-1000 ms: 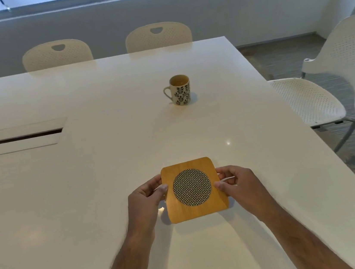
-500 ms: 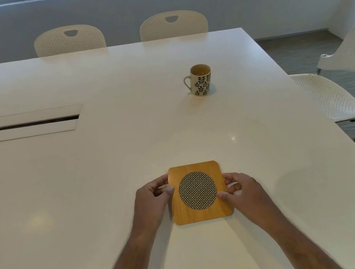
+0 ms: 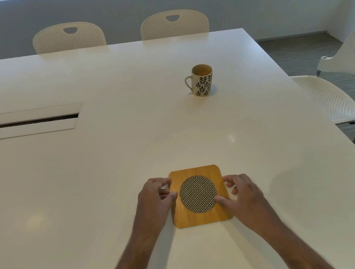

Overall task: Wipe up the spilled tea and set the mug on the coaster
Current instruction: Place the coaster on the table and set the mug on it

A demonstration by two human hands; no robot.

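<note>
A square wooden coaster with a round black-and-white woven inset lies flat on the white table, close in front of me. My left hand holds its left edge, thumb against the rim and fingers curled beside it. My right hand holds the right edge with the thumb on top of the wood. A cream mug with a dark leaf pattern stands upright farther back and slightly right, handle to the left, brown tea inside. I see no cloth, and no spill shows clearly on the tabletop.
A long cable slot is set into the table at the left. Two white perforated chairs stand at the far edge, and another chair sits beside the table's right edge.
The coaster, held tilted above the table a second ago, now lies flat on it. Both hands stay at its edges. My view has tipped downward and shifted slightly left.
</note>
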